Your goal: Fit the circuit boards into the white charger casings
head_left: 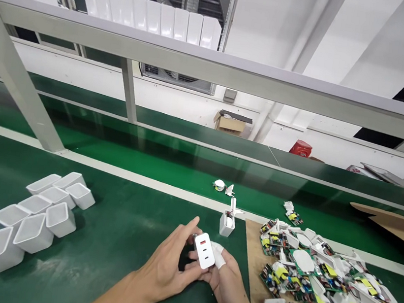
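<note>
two hands (168,261) holding white charger (204,251), any lettering unreadable

The charger (205,252) sits between your left hand (169,256) and right hand (227,279) over the bench (111,219), with the group of casings (61,221) well to your left and the heap of circuit boards (332,293) on the cardboard sheet (251,260) to your right. Beyond your hands stands a lone casing (226,229) with pieces in it; behind that, past the edge strip (152,187), loose parts (219,185) lie on the belt (163,166).

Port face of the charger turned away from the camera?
No, the white charger between the left hand and right hand shows its red port and two smaller slots to the camera.
</note>
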`<action>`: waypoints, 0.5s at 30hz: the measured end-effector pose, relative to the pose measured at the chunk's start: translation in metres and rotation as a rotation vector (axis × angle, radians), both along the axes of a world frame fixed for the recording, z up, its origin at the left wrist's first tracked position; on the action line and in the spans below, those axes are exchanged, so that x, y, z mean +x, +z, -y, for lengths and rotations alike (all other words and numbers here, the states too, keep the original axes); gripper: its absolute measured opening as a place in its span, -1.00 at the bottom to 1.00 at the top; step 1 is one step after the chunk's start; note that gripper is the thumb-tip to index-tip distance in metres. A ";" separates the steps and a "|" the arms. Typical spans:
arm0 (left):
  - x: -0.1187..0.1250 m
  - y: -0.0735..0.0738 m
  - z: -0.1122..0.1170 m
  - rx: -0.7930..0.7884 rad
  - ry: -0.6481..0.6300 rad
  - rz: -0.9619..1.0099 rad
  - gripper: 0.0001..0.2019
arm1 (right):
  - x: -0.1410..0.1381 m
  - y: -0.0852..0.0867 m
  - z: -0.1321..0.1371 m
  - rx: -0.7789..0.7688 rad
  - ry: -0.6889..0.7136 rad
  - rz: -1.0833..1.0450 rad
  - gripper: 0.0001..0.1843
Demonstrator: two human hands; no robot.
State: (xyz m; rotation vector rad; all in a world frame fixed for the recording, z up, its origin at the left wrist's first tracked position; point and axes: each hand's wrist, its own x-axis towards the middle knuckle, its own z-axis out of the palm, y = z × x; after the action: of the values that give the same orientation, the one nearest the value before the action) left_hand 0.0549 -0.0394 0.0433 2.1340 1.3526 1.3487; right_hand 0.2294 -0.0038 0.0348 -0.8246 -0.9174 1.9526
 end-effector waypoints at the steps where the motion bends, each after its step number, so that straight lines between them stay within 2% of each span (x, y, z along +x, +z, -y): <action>1: 0.000 0.001 0.000 0.000 -0.003 -0.006 -0.05 | 0.000 -0.002 0.000 0.038 -0.013 0.037 -0.40; 4: -0.004 0.001 -0.001 -0.005 0.039 -0.028 -0.06 | 0.001 -0.009 0.001 0.293 -0.150 0.207 -0.45; 8: -0.015 -0.007 -0.009 -0.170 0.190 -0.010 -0.10 | 0.007 -0.010 0.005 0.884 -0.296 0.445 -0.65; 10: -0.021 -0.008 -0.019 -0.308 0.230 0.058 -0.11 | 0.010 -0.004 0.008 1.221 -0.301 0.533 -0.57; 12: -0.023 -0.005 -0.032 -0.418 0.238 0.106 -0.09 | 0.011 0.000 0.011 1.482 -0.272 0.573 -0.48; 15: -0.015 0.003 -0.058 -0.487 0.199 0.095 -0.02 | 0.007 -0.007 0.011 1.650 -0.189 0.619 -0.51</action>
State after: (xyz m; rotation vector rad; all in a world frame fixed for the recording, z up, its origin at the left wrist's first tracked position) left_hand 0.0397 0.0182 0.0462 1.6314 1.6816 1.0302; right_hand 0.2363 -0.0150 0.0277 -0.3803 -2.1440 0.2598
